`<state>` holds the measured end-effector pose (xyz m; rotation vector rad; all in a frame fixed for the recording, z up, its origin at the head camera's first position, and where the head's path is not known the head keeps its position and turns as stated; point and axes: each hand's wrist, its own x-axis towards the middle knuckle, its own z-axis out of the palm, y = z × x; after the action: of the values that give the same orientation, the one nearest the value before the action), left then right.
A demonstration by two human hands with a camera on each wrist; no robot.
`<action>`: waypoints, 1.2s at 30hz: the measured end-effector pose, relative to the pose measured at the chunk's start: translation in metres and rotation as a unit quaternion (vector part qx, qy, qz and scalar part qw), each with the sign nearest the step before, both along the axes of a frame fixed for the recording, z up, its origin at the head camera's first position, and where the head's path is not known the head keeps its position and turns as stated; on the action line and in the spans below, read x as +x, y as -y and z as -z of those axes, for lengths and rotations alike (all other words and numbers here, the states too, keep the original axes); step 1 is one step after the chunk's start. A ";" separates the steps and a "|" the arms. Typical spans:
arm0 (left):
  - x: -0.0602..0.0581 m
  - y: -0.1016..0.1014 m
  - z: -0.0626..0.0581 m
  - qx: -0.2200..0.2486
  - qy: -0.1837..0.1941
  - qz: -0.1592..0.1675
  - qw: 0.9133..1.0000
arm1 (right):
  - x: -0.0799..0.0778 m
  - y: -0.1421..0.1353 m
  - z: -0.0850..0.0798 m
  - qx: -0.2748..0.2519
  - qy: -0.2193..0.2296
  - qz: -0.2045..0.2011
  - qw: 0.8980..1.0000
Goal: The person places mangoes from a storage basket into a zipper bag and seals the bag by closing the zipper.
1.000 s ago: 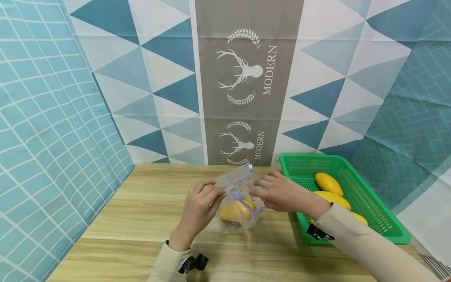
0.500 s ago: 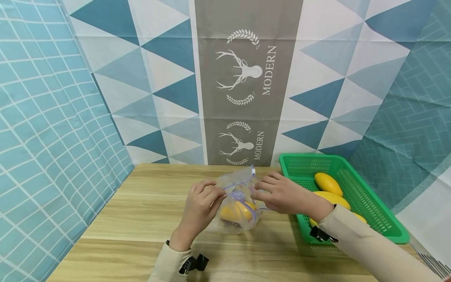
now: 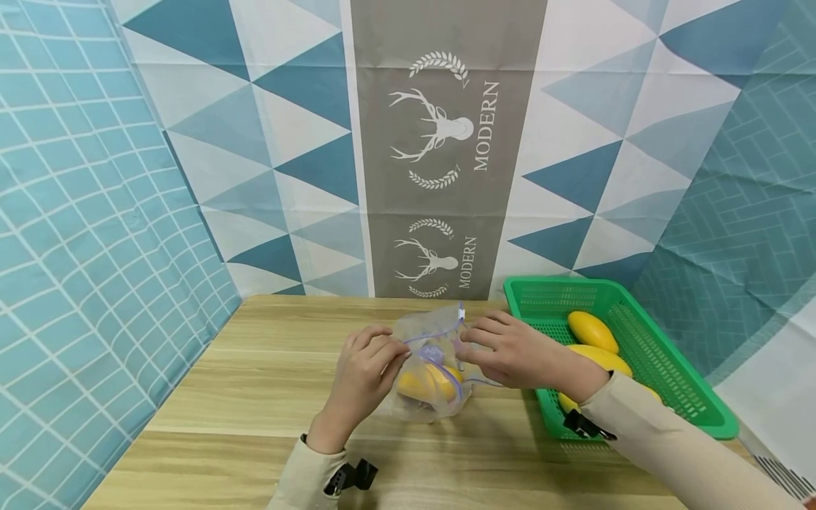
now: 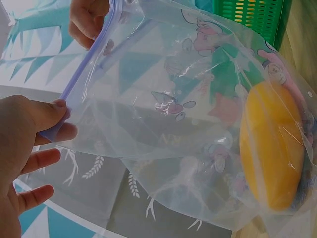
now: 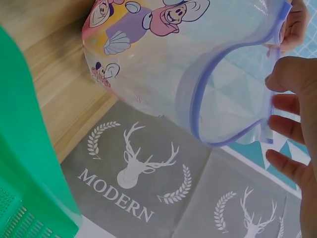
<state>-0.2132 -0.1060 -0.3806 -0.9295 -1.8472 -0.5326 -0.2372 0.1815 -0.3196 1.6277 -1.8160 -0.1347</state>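
A clear zip bag (image 3: 421, 326) with cartoon prints and a purple zip stands mouth up on the table. One yellow mango (image 4: 272, 146) lies at its bottom. My left hand (image 3: 366, 372) pinches a corner of the zip edge between thumb and forefinger, its other fingers spread, as the left wrist view shows. On the opposite side my right hand (image 3: 510, 350) holds the zip edge near the white slider (image 3: 462, 314), thumb against forefinger. In the right wrist view the zip strip (image 5: 198, 94) bows apart, so the bag's mouth gapes between the two hands.
To the right stands a green plastic basket (image 3: 685, 375) with several mangoes (image 3: 593, 331) in it; my right forearm passes over its near side. The wooden table (image 3: 255, 397) ends at a patterned backdrop (image 3: 306, 142) behind and a blue tiled sheet (image 3: 76, 234) at left.
My right hand has shifted slightly right and down with its side of the bag, drawing the mouth a little wider. The left hand stays where it was, and the mango remains in the bag.
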 end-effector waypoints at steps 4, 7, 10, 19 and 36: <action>0.000 0.000 0.000 0.000 0.000 -0.002 1.000 | 0.002 -0.004 -0.003 -0.021 0.006 -0.007 1.000; 0.001 0.000 -0.001 -0.001 0.006 -0.003 1.000 | 0.001 -0.009 -0.006 -0.039 0.007 -0.007 0.999; 0.002 0.000 -0.001 -0.002 0.015 -0.003 1.000 | -0.001 -0.016 -0.006 -0.052 0.001 0.002 0.999; 0.001 0.000 0.001 -0.001 0.003 0.001 1.000 | -0.016 -0.037 -0.005 -0.086 -0.013 0.020 0.996; 0.002 -0.002 0.000 -0.001 0.017 0.002 1.000 | -0.040 -0.088 0.009 -0.115 0.029 0.107 0.987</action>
<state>-0.2111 -0.1038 -0.3809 -0.9303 -1.8784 -0.5517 -0.2771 0.2697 -0.3284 1.2880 -1.9699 0.0271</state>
